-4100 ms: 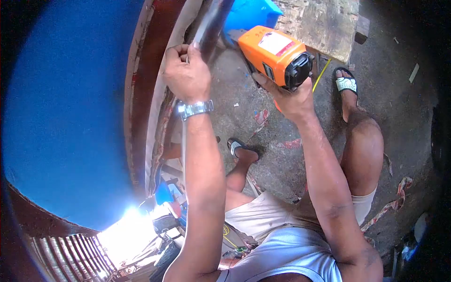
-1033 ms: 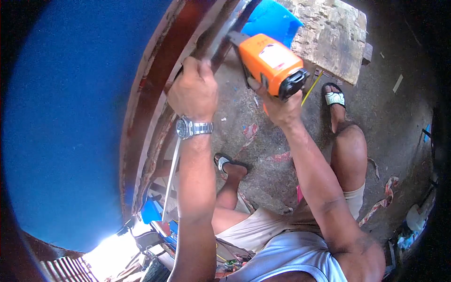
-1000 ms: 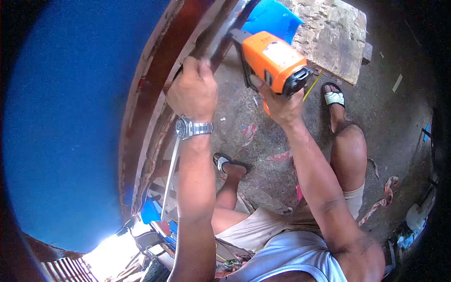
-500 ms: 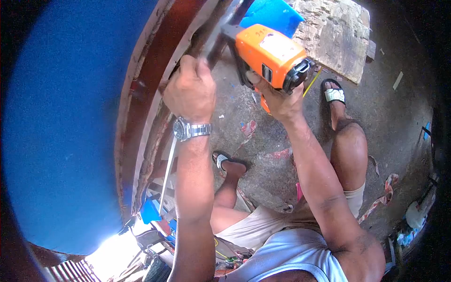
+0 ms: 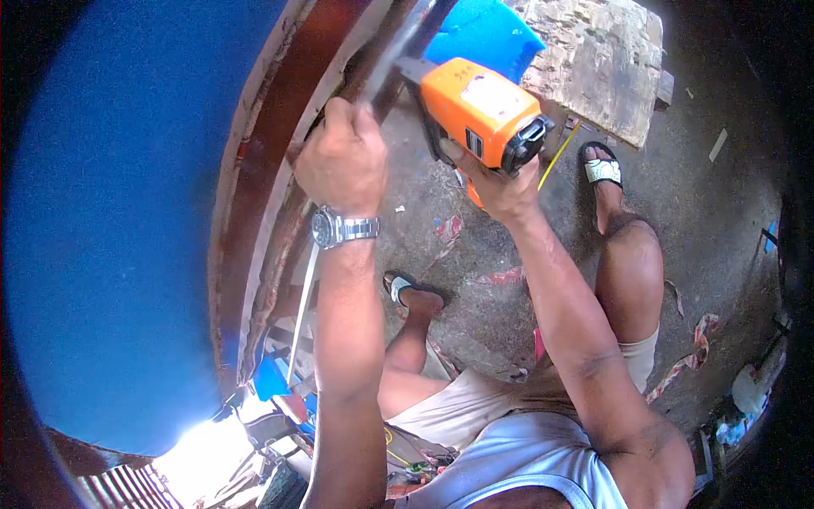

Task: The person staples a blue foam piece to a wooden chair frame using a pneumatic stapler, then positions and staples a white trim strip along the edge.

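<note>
A person's two bare hands work at the curved brown border (image 5: 297, 81) of a large blue panel (image 5: 127, 212), which fills the view from 8 to 11 o'clock; the left hand (image 5: 343, 161), at 11 o'clock, has its fingers curled closed, thumb against forefinger, seemingly on a pale strip (image 5: 303, 314) that reappears below the wrist at 8 o'clock, though the pinch itself is partly hidden; the right hand (image 5: 502, 182), at 2 o'clock, has its fingers wrapped around the handle of an orange power tool (image 5: 479, 106), which lies at 1 o'clock with its nose pointing toward 10; that nose is just beside the border, above the left fingers, and whether it touches cannot be told; a blue piece (image 5: 487, 38) shows past the tool, next to a weathered wooden tabletop (image 5: 593, 76) between 1 and 2 o'clock; scraps litter the grey floor (image 5: 543, 225); the step in hand looks like steadying the strip while lining up the tool; the next move, as a judgement, calls for a firm left pinch, a square nose and fingers clear of it.
</note>
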